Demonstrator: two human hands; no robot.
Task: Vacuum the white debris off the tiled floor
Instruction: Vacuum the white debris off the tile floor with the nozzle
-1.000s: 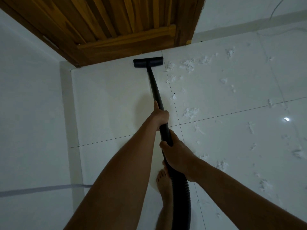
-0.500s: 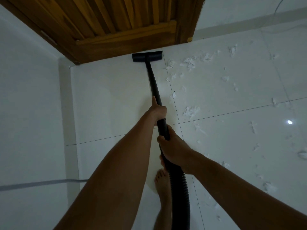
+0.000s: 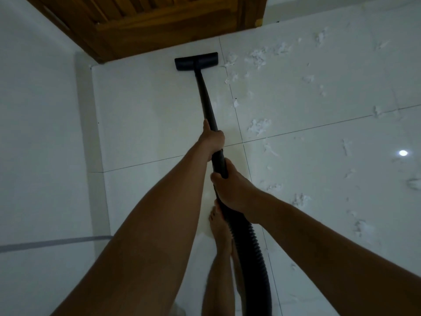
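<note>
Dim white tiled floor (image 3: 141, 110) meets a wooden door (image 3: 159, 26) and white wall (image 3: 34, 110).

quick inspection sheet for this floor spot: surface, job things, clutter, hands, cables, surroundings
surface: white glossy tiled floor, thin grout lines.
job's things: black flat vacuum nozzle on the floor near the door; black rigid wand running into a black ribbed hose; white fluffy debris scattered right of the nozzle, not cleared.
clutter: nothing seen.
hands: left hand grips the wand; right hand grips it lower, by the hose joint.
cables: grey line low on the left, cable or stripe, cannot tell.
surroundings: brown slatted wooden door; white wall on the left; a bare foot.
</note>
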